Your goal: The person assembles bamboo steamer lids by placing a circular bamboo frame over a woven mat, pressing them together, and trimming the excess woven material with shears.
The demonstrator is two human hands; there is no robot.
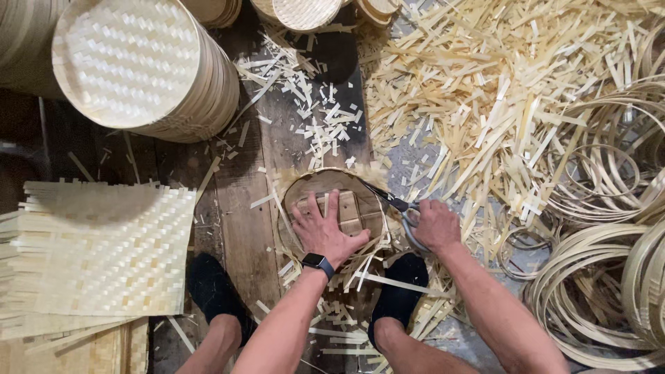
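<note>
Basket lies under my flat, open left hand. My right hand grips scissors at its right rim, blades pointing up-left.

Subject: person's body as seen from the head camera.

Arms: both forearms bare; no sleeves in view.

Left hand: bare, no glove, no ring discernible.

Left wrist: one smartwatch with a dark rounded-rectangle face on a dark band.

Right hand: bare, no glove. Right wrist carries nothing.

Legs: both lower legs bare where they enter the bottom edge of the view.

Footwear: left shoe and right shoe are plain black, soft-looking, rounded at the toe, low-cut at the ankle. Laces or fastenings cannot be made out.
</note>
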